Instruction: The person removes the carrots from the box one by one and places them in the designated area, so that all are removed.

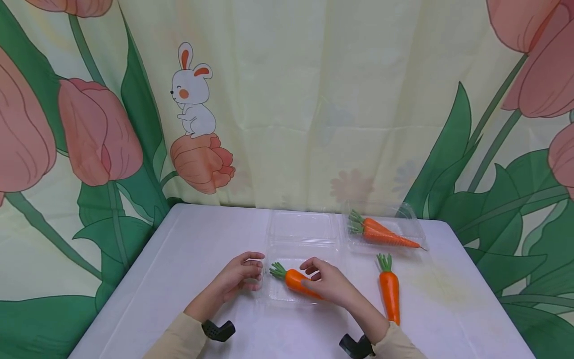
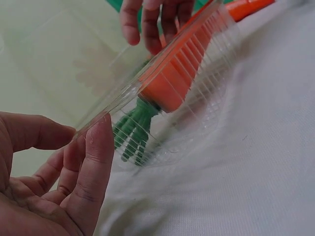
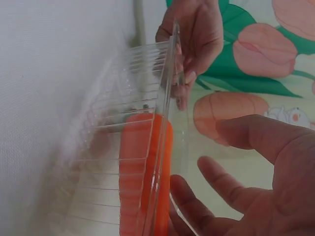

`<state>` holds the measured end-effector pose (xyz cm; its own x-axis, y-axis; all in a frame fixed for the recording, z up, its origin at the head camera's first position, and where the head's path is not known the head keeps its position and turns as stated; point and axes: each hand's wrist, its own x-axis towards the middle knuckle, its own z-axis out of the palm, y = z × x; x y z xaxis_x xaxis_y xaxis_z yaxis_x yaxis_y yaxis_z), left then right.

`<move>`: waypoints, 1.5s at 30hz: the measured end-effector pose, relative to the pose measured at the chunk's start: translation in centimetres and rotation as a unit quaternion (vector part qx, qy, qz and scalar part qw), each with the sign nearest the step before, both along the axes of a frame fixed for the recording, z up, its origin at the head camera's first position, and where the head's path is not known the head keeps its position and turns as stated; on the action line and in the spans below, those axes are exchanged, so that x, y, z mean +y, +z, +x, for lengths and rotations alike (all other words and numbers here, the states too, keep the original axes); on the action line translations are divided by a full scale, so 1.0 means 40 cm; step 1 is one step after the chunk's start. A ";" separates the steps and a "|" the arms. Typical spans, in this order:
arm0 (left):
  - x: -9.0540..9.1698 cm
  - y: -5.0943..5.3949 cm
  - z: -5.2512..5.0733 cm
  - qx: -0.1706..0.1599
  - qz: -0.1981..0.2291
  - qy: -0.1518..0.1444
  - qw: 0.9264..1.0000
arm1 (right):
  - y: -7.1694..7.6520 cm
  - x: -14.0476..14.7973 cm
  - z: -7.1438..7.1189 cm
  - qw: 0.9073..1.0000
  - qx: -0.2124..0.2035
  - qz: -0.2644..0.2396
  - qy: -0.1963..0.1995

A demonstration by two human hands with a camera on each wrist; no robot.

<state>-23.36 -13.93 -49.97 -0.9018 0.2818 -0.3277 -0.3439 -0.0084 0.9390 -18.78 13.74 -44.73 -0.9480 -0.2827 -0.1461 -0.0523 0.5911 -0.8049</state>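
Note:
A clear plastic box with a ribbed wall lies with its lid folded back, and an orange carrot with a short green top is inside it. My left hand pinches the left rim of the box, thumb on one side and fingers on the other, as the left wrist view shows. Over the carrot's tip end is my right hand, fingers parted. In the right wrist view that hand is beside the box's rim with nothing gripped.
A second clear box at the back right holds orange carrots with green tops. Another carrot lies on the white table, right of my right hand. A printed curtain hangs behind the table's back edge.

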 end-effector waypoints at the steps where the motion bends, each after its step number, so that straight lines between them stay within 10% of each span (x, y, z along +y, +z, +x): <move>1: 0.000 0.001 0.000 -0.001 0.000 0.001 1.000 | -0.001 -0.003 0.000 1.000 0.002 0.004 0.006; 45: 0.000 -0.001 -0.003 0.001 -0.009 -0.002 1.000 | -0.049 -0.065 0.001 0.981 0.124 0.149 -0.006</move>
<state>-23.47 -13.93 -49.99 -0.9010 0.2796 -0.3318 -0.3428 0.0101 0.9393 -18.76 11.15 -46.69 -0.9677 -0.2515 0.0144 -0.2163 0.8002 -0.5593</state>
